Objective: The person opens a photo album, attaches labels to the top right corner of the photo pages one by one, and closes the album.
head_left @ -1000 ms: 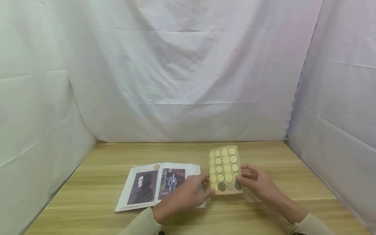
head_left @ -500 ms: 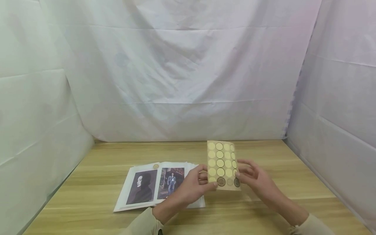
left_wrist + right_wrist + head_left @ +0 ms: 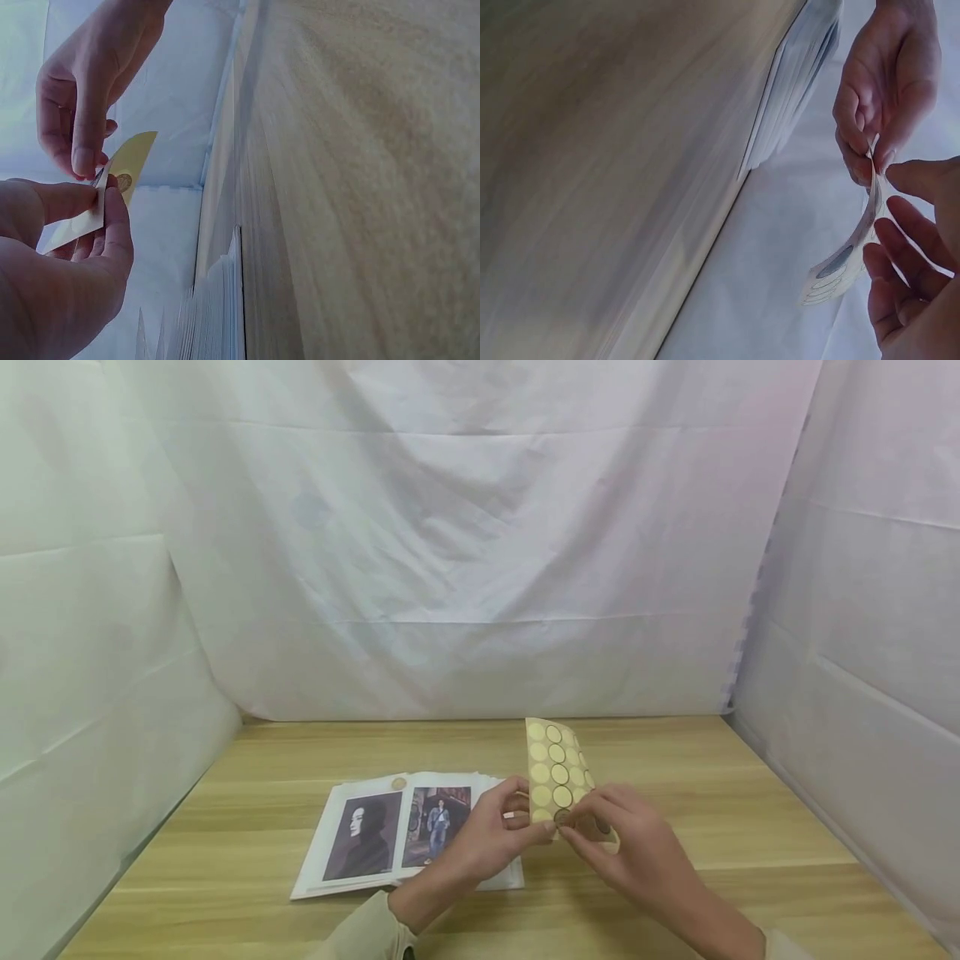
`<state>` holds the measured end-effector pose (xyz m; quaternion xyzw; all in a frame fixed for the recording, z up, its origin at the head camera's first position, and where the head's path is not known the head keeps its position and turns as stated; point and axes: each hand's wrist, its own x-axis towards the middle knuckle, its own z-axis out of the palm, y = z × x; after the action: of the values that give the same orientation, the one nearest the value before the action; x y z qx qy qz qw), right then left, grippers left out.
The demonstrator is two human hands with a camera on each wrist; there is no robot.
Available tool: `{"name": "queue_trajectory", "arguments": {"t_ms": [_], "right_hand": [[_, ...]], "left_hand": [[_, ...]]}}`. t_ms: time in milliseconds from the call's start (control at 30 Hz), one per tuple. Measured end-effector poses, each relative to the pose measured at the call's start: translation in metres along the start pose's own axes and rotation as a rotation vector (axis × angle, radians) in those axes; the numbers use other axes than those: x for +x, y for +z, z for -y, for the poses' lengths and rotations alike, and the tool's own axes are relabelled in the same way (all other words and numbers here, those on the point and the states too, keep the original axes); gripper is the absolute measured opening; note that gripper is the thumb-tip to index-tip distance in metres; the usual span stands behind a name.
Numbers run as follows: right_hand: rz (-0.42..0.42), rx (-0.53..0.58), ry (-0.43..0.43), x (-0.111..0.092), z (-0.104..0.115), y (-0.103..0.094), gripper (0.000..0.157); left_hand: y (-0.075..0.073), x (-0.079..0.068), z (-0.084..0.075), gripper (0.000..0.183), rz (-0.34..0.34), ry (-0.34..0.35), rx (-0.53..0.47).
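Observation:
A pale yellow sheet of round stickers (image 3: 560, 774) is held up over the table, bowed along its length. My left hand (image 3: 491, 831) pinches its lower left corner, thumb on the front and fingers behind. In the head view, the thumb and forefinger of my right hand (image 3: 637, 843) come together on a dark round sticker (image 3: 561, 817) in the bottom row. The left wrist view shows the right fingertips at the sheet's edge, close by the left thumb. Left of the sheet, a photo album (image 3: 318, 868) lies spread out with two portrait photos showing.
One round gold sticker (image 3: 398, 783) sits at the top of the album's pages. My left forearm crosses the album's lower right part. Wood-grain table (image 3: 720, 793) extends around the album, with white cloth (image 3: 465, 568) hanging behind and on both sides.
My right hand has left the sheet's right edge and moved left to the bottom-row sticker. The sheet has risen slightly and its right side now curves away. My left hand has shifted its hold slightly.

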<state>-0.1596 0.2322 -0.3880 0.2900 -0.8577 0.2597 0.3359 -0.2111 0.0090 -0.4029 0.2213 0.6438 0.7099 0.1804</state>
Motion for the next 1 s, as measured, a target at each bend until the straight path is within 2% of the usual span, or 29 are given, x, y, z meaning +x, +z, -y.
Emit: {"name": "queue_trajectory", "arguments": {"t_ms": [233, 333, 767, 1000], "right_hand": [[-0.014, -0.151, 0.011, 0.000, 0.005, 0.005, 0.030], [-0.017, -0.184, 0.027, 0.001, 0.006, 0.006, 0.030], [-0.001, -0.197, 0.071, 0.001, 0.014, 0.007, 0.026], [0.020, -0.213, 0.098, 0.002, 0.014, 0.007, 0.027]], "left_hand": [[-0.001, -0.001, -0.001, 0.035, 0.027, 0.021, 0.026], [-0.001, -0.001, -0.001, 0.033, 0.032, 0.036, 0.045], [-0.001, 0.000, -0.001, 0.027, 0.053, 0.056, -0.008], [-0.002, -0.001, 0.000, 0.027, 0.059, 0.055, 0.006]]}}
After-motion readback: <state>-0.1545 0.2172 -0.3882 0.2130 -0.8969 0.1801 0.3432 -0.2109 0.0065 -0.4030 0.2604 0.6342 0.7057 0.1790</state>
